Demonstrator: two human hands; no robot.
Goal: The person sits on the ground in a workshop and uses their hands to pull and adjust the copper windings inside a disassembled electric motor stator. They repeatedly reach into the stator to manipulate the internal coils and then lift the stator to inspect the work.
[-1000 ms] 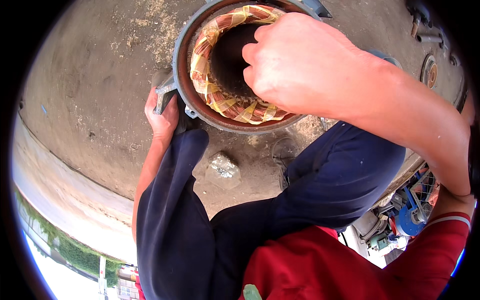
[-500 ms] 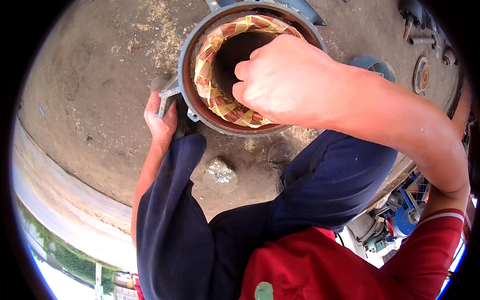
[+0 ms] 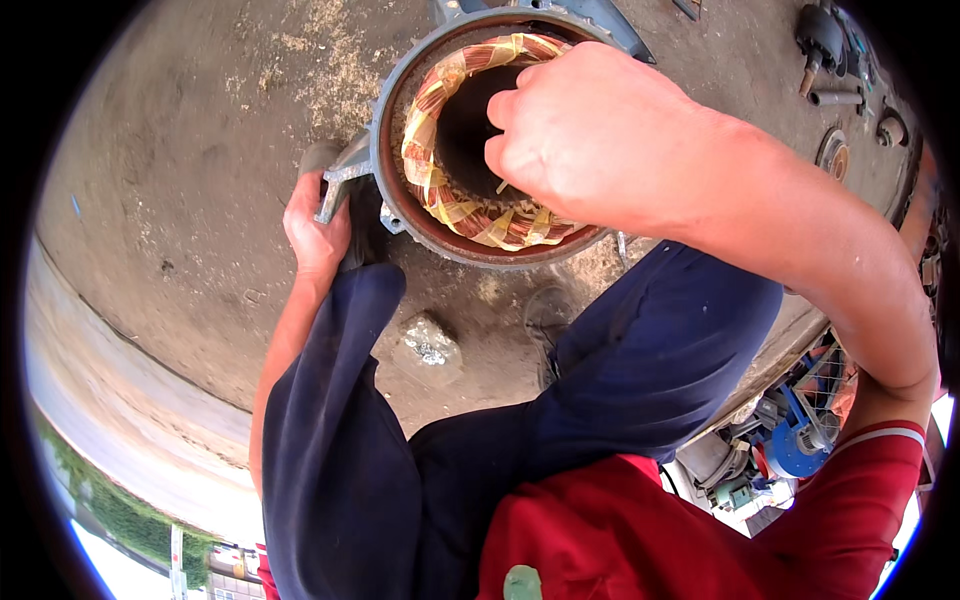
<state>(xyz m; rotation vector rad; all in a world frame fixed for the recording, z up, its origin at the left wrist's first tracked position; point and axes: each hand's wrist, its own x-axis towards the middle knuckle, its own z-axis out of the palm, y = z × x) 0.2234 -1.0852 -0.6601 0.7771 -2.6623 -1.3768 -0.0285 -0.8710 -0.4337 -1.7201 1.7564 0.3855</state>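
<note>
A blue-grey motor housing [image 3: 379, 150] stands on the ground before me, its round mouth facing up. Inside its rim runs a ring of copper winding [image 3: 425, 165] bound with yellowish tape, around a dark bore. My left hand [image 3: 318, 232] is closed around a metal foot [image 3: 347, 177] on the housing's left side. Over the right part of the winding, my right hand [image 3: 585, 135] is curled into a fist, back of the hand up. A small pale tip [image 3: 503, 187] shows under its fingers; whether it is held, I cannot tell.
A whitish, shiny lump [image 3: 430, 345] lies on the ground between my legs. Sawdust-like crumbs [image 3: 335, 85] are scattered left of the housing. Metal parts and a short pipe [image 3: 836, 98] lie at the far right. Blue machinery [image 3: 795, 450] and clutter stand at the lower right.
The housing sits slightly farther right in the picture, my right hand shifting with it. The pale tip under the fingers now shows. My left hand keeps its hold on the foot.
</note>
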